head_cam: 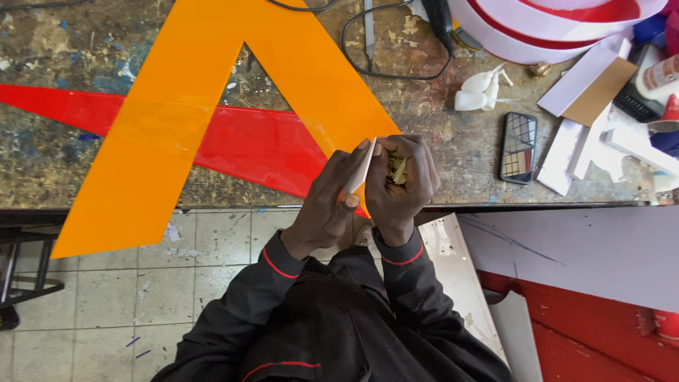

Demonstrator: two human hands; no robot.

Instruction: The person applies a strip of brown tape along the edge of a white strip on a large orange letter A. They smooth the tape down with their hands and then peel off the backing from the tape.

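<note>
Hands meet at workbench (85,180) edge: left hand (329,201) pinches a white strip (359,170); right hand (399,187) closes around small yellowish bits (397,170). Phone (518,147) at 3 o'clock.

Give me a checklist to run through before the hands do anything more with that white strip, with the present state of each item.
1. White strip gripped: ok, the left hand pinches it along its length.
2. Right hand free: not ok, it is closed on small yellowish pieces.
3. Hands clear of the bench: ok, both are held above the edge of the orange panel.
4. Red panel undisturbed: ok, it lies flat under the orange one.
5. Phone out of the way: ok, it lies apart to the right.
6. Strip's far end in good state: cannot tell, fingers hide it.
</note>
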